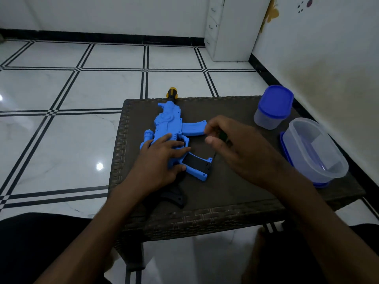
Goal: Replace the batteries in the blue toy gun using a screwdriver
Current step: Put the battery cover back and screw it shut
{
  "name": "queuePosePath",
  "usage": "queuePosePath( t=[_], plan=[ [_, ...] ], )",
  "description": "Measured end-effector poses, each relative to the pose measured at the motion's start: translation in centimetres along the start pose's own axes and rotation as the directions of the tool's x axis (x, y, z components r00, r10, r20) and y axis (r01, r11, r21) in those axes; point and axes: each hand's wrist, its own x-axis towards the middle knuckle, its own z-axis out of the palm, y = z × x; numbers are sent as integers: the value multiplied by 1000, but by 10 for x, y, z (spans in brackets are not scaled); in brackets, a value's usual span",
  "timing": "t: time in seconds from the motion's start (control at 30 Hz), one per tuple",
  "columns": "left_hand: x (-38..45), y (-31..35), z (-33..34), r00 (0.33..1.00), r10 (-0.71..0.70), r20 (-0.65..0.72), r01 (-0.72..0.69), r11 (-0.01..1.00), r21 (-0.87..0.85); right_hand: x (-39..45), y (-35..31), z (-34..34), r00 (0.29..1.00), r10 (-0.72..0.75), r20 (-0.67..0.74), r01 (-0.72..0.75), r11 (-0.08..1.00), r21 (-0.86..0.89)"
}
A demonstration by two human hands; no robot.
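On table, toy gun (166,128) under L hand (162,160) fingers, screwdriver (223,138) in R hand (235,148)

So the toy gun (167,128) is bright blue all over, with a black stock at the near end, a black panel in the grip, and a yellow and black tip at the muzzle. The surface (235,187) under it is dark brown with a woven, brick-like pattern along its edges. Both plastic tubs are see-through with blue lids: the tall one (271,108) and the wider one (315,152). The floor (61,95) is glossy white tile with black double-line grid stripes. The screwdriver (223,137) handle looks green.
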Motion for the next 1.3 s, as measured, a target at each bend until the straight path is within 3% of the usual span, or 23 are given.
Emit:
queuePosePath(
  t=[0.17, 0.37, 0.43, 0.57, 0.63, 0.8, 0.9, 1.13, 1.3],
  plan=[
    [0, 2, -2, 1000, -8, -1, 8, 1000, -7, -5, -1, -6, 1000, 17, 21, -20, 991, 129],
    [-1, 3, -3, 1000, -13, 7, 13, 1000, -7, 2, 1, 1, 999, -34, -35, 26, 980, -197],
    [-1, 3, -2, 1000, -12, 7, 12, 1000, -3, 4, 2, 1, 999, -20, -29, 13, 977, -213],
    [0, 2, -2, 1000, -9, 11, 9, 1000, -6, -3, -3, -6, 995, -25, 94, 15, 995, 99],
    [0, 1, -1, 1000, -5, 11, 5, 1000, 1, -6, -5, -6, 993, -36, 115, 15, 985, 174],
    [0, 1, -1, 1000, -3, 7, 3, 1000, 0, 1, 1, -3, 999, -36, -28, 36, 999, -10],
    [0, 2, -1, 1000, -4, 6, 4, 1000, 0, 3, -1, 2, 1000, 14, -24, -17, 994, -109],
    [-1, 3, -3, 1000, -7, 8, 7, 1000, 2, 0, 3, 0, 1000, -18, 11, 17, 997, 80],
    [0, 3, -3, 1000, -6, 13, 6, 1000, 5, 3, 7, 3, 990, -25, -137, 16, 998, -65]
  ],
)
